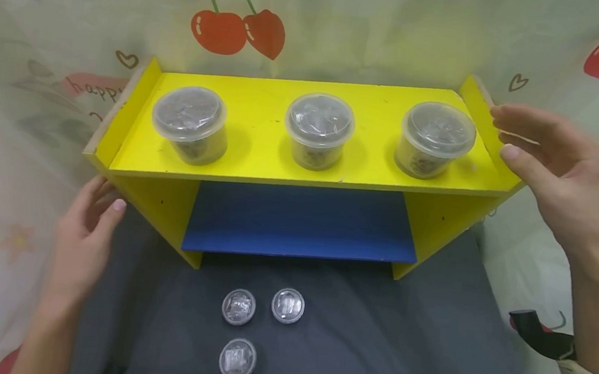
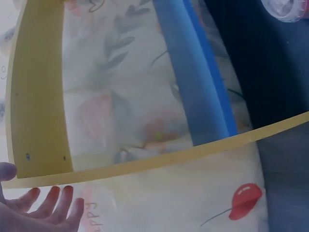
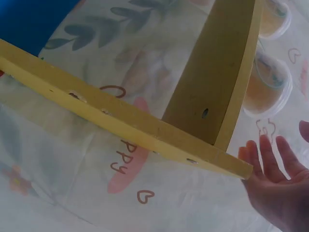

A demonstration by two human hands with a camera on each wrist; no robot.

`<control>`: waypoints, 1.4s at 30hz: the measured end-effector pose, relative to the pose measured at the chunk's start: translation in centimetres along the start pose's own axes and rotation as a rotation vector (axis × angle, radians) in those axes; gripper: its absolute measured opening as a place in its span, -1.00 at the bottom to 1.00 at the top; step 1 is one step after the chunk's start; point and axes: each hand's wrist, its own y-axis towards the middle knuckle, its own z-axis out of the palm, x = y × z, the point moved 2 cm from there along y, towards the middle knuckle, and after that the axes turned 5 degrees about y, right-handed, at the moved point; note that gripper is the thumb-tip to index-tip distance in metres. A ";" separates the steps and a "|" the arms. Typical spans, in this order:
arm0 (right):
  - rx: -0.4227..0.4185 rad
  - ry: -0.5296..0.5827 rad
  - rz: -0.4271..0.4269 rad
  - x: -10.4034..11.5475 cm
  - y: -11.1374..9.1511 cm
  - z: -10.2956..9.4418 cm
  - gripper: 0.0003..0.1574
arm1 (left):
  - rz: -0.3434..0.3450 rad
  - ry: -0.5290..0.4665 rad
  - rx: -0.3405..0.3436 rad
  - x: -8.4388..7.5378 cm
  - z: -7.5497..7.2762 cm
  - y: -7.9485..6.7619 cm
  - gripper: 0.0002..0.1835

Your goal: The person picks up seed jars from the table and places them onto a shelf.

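A yellow shelf unit [image 1: 264, 106] with a blue lower board [image 1: 301, 223] stands in the middle of the head view. My left hand [image 1: 84, 233] is at its left side panel, fingers loosely bent and partly hidden behind the panel. In the left wrist view, the left fingertips [image 2: 60, 193] lie right along the panel's edge. On the opposite end, my right hand [image 1: 568, 169] is raised beside the top corner, fingers extended, holding nothing. Three lidded clear tubs, left [image 1: 192, 124], middle [image 1: 318, 130] and right [image 1: 434, 139], sit in a row on the top board.
Three small round lidded containers, two side by side [image 1: 238, 307] [image 1: 288, 305] and one nearer [image 1: 238, 360], lie on the dark grey cloth [image 1: 372, 336] before the shelf. A cherry-printed curtain [image 1: 398, 35] hangs close behind and along both sides.
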 end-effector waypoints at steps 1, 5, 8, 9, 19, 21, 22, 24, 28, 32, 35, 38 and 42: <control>-0.004 -0.011 0.003 -0.1 0.0 -0.1 -0.50 | 0.007 -0.004 -0.005 0.1 0.1 -0.1 -0.44; -0.033 -0.073 0.009 -0.7 0.0 -0.4 -0.53 | 0.036 -0.032 -0.030 0.7 0.3 -0.6 -0.46; -0.057 -0.099 0.021 -1.5 0.2 -0.4 -0.54 | 0.034 -0.012 -0.054 1.3 0.7 -1.2 -0.48; -0.064 -0.105 0.029 -1.8 0.2 -0.4 -0.55 | 0.032 0.004 -0.058 1.4 0.8 -1.5 -0.48; -0.043 -0.154 0.082 -4.3 0.0 -0.4 -0.48 | -0.028 -0.006 -0.075 3.7 2.6 -3.6 -0.52; -0.027 -0.155 0.095 -4.8 -0.2 -0.5 -0.46 | -0.036 -0.007 -0.078 4.2 2.8 -3.9 -0.53; -0.017 -0.150 0.103 -5.0 -0.3 -0.5 -0.47 | -0.039 -0.002 -0.077 4.5 2.9 -4.1 -0.54; -0.002 -0.150 0.121 -5.3 -0.4 -0.5 -0.47 | -0.054 0.018 -0.069 5.1 3.2 -4.5 -0.55; 0.030 -0.095 0.166 -5.9 -0.8 -0.7 -0.45 | -0.069 0.070 -0.057 6.1 4.0 -5.4 -0.58; 0.055 -0.036 0.212 -6.4 -1.1 -0.8 -0.41 | -0.024 0.070 -0.074 7.0 5.6 -6.5 -0.61; 0.075 0.028 0.201 -6.7 -1.0 -0.9 -0.42 | 0.038 0.019 -0.061 7.8 7.2 -7.4 -0.58; 0.093 0.219 0.164 -7.0 -0.9 -0.9 -0.44 | 0.103 -0.029 -0.010 8.6 8.4 -8.2 -0.54; 0.084 0.480 0.128 -7.6 -0.9 -0.4 -0.45 | 0.163 -0.044 0.093 9.3 9.6 -9.2 -0.51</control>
